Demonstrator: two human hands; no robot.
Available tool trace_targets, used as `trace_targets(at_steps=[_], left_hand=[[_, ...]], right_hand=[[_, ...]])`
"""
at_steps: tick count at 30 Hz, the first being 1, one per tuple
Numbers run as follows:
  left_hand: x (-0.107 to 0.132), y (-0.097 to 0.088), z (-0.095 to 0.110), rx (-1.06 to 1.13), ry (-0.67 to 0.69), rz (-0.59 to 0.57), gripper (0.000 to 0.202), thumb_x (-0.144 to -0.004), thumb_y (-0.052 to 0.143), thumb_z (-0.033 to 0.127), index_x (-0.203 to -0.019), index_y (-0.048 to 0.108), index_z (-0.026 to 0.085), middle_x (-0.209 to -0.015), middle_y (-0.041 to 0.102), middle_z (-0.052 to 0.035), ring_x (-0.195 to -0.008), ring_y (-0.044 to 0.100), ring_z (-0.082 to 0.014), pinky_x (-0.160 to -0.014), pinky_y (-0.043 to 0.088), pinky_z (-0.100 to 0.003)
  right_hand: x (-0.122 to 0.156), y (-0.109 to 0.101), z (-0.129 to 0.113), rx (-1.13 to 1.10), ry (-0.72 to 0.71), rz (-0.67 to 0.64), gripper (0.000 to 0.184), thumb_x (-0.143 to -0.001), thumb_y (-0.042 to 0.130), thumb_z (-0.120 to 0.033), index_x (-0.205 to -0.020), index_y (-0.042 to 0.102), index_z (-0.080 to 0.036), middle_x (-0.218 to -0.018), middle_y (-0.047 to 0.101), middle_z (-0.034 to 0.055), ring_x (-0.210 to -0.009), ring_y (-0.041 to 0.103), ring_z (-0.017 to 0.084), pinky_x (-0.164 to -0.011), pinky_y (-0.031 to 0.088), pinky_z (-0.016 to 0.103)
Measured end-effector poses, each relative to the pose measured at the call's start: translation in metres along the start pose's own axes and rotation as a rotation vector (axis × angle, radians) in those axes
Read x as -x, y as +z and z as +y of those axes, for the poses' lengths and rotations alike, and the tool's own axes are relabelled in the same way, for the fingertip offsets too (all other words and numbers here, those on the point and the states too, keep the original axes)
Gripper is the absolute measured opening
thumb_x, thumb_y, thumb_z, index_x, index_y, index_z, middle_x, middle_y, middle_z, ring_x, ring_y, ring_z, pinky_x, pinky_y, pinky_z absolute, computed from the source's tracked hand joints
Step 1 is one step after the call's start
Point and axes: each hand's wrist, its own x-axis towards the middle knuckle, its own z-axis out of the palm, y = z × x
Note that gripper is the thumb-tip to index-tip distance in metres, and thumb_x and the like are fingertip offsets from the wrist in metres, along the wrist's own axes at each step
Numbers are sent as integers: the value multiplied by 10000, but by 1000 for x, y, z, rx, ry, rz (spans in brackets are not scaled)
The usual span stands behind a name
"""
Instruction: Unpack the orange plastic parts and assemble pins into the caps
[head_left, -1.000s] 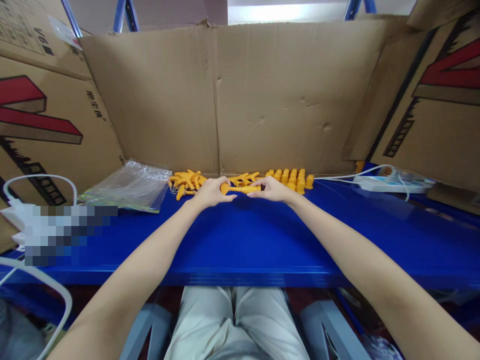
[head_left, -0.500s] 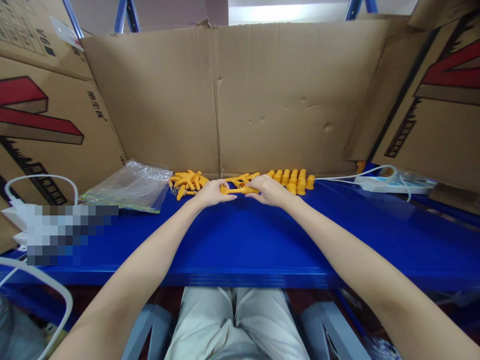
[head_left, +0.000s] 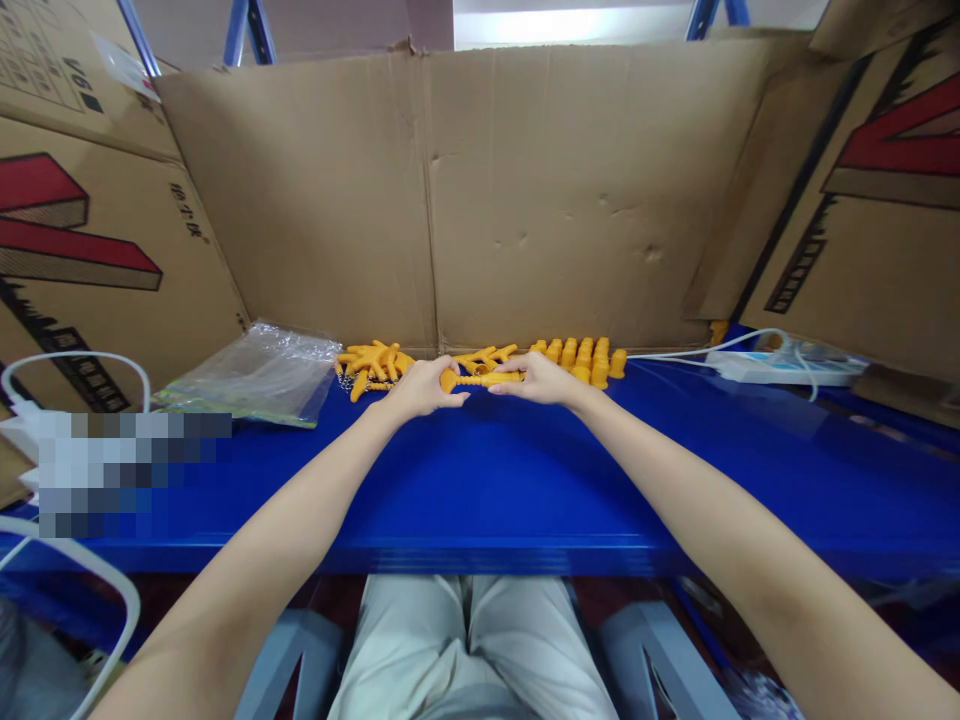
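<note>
Both my hands meet over the back of the blue table, on an orange piece with a ribbed stem lying crosswise between them. My left hand grips its rounded left end between thumb and fingers. At the other end my right hand pinches it; the fingers cover that tip. Behind the hands lies a branching orange piece, partly hidden. Left of my left hand is a pile of orange hand-shaped pieces with small metal chains. Just beyond my right hand stand rows of orange cup-like pieces.
A clear plastic bag lies at the left on the blue table. Cardboard walls close off the back and sides. A white power strip with cables sits at the right; another white cable hangs at the left front.
The ribbed piece has turned slightly between my hands, and my right fingers have closed further over its right end. The whole view has shifted a little.
</note>
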Motion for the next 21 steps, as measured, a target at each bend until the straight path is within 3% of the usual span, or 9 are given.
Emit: trace_targets(at_steps=[4,11,14,21], left_hand=[[2,0,2,-33,63,22,340,-684,668,403,-952,574,217,-636,555,29,-668,560,-166,-637,370,-262],[1,0,6,-115,141,42,361,-715,666,364,-1000,533,187,-802,640,-30,-778,618,-198,-700,427,-290],[1,1,6,-149,169,77,374,-730,656,369,-1021,521,178,-921,655,-71,-835,624,-210,-715,438,-295],[3,1,9,-212,190,107,363,-742,646,352,-1027,517,167,-968,657,-92,-873,622,-213,-714,454,-286]], right_hand=[[1,0,1,-210,90,-43,420,-666,685,-536,-786,725,-135,-566,582,-12,-502,448,85,-495,329,223],[3,0,-5,-535,192,-111,320,-654,725,-462,-578,655,-159,-515,572,-9,-513,499,92,-545,409,244],[3,1,-6,-660,239,-126,297,-650,737,-429,-594,657,-149,-510,564,-11,-485,474,81,-498,386,233],[4,4,-4,-862,334,-177,260,-643,763,-356,-687,674,-116,-529,564,-8,-484,488,72,-449,344,206]])
